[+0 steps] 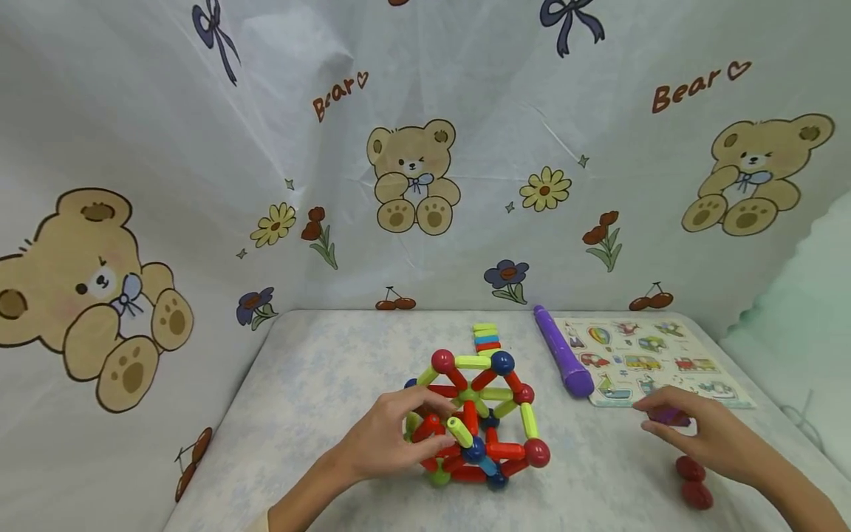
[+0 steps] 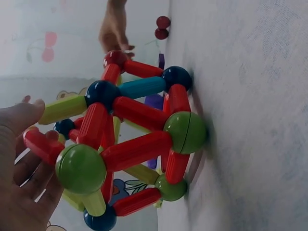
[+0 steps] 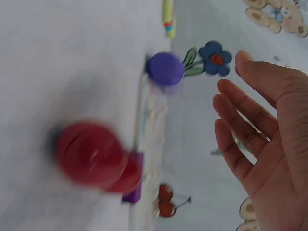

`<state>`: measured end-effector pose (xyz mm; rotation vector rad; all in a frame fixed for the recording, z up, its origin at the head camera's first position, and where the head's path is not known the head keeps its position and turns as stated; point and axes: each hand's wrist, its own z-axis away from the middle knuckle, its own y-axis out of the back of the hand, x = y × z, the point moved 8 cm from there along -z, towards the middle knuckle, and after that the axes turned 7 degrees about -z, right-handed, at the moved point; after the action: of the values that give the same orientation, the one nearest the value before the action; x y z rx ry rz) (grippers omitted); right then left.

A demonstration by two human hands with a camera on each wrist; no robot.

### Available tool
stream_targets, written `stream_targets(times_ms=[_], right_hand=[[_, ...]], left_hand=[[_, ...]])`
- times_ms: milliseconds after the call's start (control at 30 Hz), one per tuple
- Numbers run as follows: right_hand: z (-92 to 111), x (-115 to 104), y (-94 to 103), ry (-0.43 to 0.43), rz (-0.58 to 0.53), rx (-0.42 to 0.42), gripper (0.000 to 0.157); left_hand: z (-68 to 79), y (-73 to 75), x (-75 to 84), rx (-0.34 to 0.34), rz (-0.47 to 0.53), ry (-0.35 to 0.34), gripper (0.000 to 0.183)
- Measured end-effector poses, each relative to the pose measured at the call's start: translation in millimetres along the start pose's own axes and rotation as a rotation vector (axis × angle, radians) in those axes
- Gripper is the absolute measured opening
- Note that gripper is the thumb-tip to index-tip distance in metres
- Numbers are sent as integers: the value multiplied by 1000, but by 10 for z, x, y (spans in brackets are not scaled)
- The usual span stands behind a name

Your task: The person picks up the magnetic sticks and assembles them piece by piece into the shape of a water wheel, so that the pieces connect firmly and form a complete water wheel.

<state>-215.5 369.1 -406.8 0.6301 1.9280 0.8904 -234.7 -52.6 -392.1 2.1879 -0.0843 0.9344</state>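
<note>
A ball-and-stick structure (image 1: 505, 451) of magnetic building sticks and coloured balls stands on the table in the head view. My left hand (image 1: 392, 436) holds it from its left side. In the left wrist view the thumb meets the end of a yellow-green stick (image 2: 65, 109), while the fingers lie behind a red stick (image 2: 43, 145) near a green ball (image 2: 81, 168). To the right, my right hand (image 1: 708, 436) hovers with nothing in it, fingers loosely bent. Near it are two red balls (image 1: 695, 493) and a purple block (image 1: 668, 417), partly covered by that hand.
Behind the structure lies a short row of coloured sticks (image 1: 487, 338). A purple microphone-shaped toy (image 1: 564, 353) rests beside a picture board (image 1: 641, 362) at the back right. A bear-print cloth (image 1: 492, 251) hangs along the table's far edge.
</note>
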Motion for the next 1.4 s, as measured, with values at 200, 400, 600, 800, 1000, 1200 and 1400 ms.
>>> stream_targets(times_ms=[200,400,600,800,1000,1200,1400], right_hand=[[304,491,39,-280,145,-129,31],[501,751,-48,-431,147,-267,30],[582,878,-174,-546,69,-291,28],[610,913,-257,-619,35,-317,28],[502,838,-204,-541,52,-274,28],[140,185,-8,-176,100,6,33],[-322,-757,-25,78,76,97,51]], left_hand=[[60,176,-75,-67,-19,11,35],[106,264,-215,-163,-40,104,32],[132,260,-287,-235,-45,157,24],[147,248,-322,-280,-29,190,24],[168,236,-349,-298,-10,226,22],[184,229,-378,-300,-22,240,17],[172,204,-355,-304,-36,214,14]])
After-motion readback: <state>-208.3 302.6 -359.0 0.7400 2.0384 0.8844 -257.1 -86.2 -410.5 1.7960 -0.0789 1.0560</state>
